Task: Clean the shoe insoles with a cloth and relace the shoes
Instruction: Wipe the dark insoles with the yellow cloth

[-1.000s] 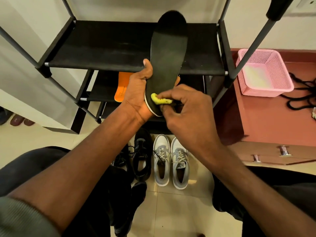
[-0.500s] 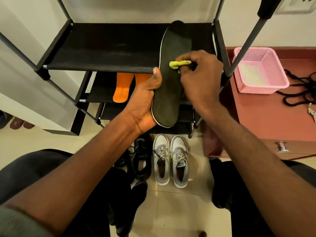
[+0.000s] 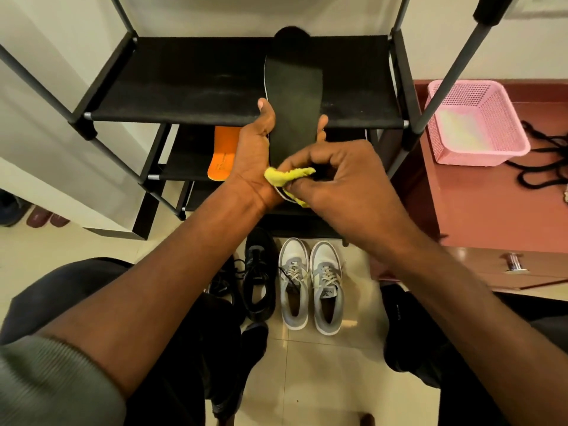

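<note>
My left hand (image 3: 256, 155) grips a black insole (image 3: 293, 96) upright in front of the shoe rack, thumb on its left edge and fingertips showing at its right edge. My right hand (image 3: 341, 179) pinches a small yellow cloth (image 3: 284, 176) against the insole's lower heel end, which it mostly covers. On the floor below stand a grey and white pair of sneakers (image 3: 310, 284) and a black pair of shoes (image 3: 255, 272), partly hidden by my left forearm. An orange insole (image 3: 222, 155) lies on the rack's middle shelf.
The black shoe rack (image 3: 190, 87) with grey poles stands straight ahead. To the right is a reddish wooden cabinet (image 3: 491, 210) carrying a pink plastic basket (image 3: 473, 121) and black laces (image 3: 541, 161). More footwear (image 3: 40, 215) shows at the far left. My knees frame the floor.
My right hand has drawn the yellow cloth down the insole from near its upper part to the heel end. The left hand keeps its hold, with the insole turned more upright.
</note>
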A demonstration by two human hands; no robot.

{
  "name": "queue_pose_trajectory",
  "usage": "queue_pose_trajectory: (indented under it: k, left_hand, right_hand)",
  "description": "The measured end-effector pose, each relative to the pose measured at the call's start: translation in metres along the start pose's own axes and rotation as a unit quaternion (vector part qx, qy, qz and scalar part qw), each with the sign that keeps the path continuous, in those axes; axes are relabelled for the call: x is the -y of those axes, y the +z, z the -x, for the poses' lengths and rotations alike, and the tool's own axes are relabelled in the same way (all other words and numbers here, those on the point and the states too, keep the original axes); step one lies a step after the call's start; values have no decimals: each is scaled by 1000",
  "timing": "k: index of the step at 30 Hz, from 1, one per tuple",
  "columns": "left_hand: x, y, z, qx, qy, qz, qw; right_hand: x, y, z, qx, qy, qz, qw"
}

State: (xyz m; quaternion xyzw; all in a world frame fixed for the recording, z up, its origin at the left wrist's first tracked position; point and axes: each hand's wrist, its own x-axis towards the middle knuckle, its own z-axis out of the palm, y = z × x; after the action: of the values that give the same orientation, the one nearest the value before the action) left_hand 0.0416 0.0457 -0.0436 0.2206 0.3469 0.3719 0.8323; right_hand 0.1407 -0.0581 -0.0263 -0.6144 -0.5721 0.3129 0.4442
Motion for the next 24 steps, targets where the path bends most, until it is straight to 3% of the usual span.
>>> queue_pose_trajectory:
  k: [2, 3, 5, 9, 13, 16, 19, 24]
  left_hand:
    - [-1, 0, -4, -11, 9, -2, 1000]
    - [-1, 1, -4, -15, 14, -11, 1000]
    - [-2, 2, -3, -12, 28, -34, 999]
    - [11, 4, 7, 3, 56, -129, 990]
    - [29, 13, 26, 31, 33, -136, 990]
    - [41, 21, 39, 54, 0, -136, 989]
    - [47, 26, 46, 71, -15, -105, 992]
    - [43, 23, 43, 51, 6, -48, 998]
  right_hand:
    - [-4, -24, -3, 103, 66, 56, 991]
    - [-10, -35, -4, 117, 91, 96, 984]
    - [-22, -52, -6, 46, 121, 131, 983]
    - [-38, -66, -7, -82, 161, -49, 982]
    - [-40, -64, -7, -142, 133, -152, 969]
    - [-39, -55, -6, -203, 63, -21, 977]
    - [-32, -42, -1, -164, 11, 105, 981]
    - [-8, -15, 20, -125, 16, 81, 989]
